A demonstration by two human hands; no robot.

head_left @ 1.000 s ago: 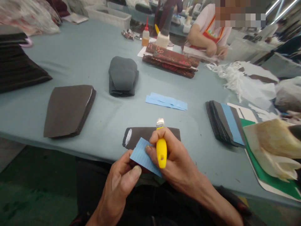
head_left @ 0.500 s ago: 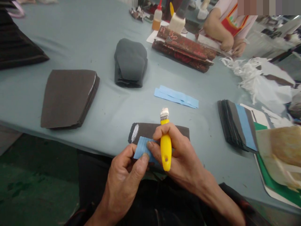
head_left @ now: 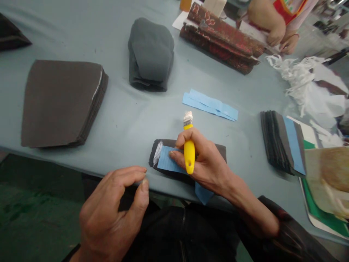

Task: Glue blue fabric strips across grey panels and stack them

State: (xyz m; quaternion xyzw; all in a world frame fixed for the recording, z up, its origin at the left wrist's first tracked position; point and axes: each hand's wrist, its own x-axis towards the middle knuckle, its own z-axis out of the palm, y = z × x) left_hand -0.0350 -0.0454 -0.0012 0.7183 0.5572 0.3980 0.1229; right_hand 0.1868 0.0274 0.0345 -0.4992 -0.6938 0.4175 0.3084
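My right hand point(head_left: 207, 160) grips a yellow-handled brush point(head_left: 189, 149), its bristles coated white and pointing away from me. The same hand's thumb presses on a blue strip point(head_left: 167, 160), which lies over a dark stack of pieces point(head_left: 218, 147) at the table edge. The strip's other end hangs below my hand, over the edge. White paste point(head_left: 157, 153) shows on the stack's left end, beside the strip. My left hand point(head_left: 117, 207) is held left of the stack, holding nothing, its thumb and fingertips apart.
Two loose blue strips point(head_left: 209, 104) lie beyond the brush. Brown pieces point(head_left: 60, 103) are stacked at left, a folded grey bundle point(head_left: 151, 54) behind. A stained reddish block point(head_left: 220, 40) lies farther back, near a co-worker's hands point(head_left: 289, 43). At right stands another dark stack point(head_left: 275, 142).
My left hand has let go of the blue strip and drawn back to the left. The strip now lies flatter on the dark stack, under my right thumb.
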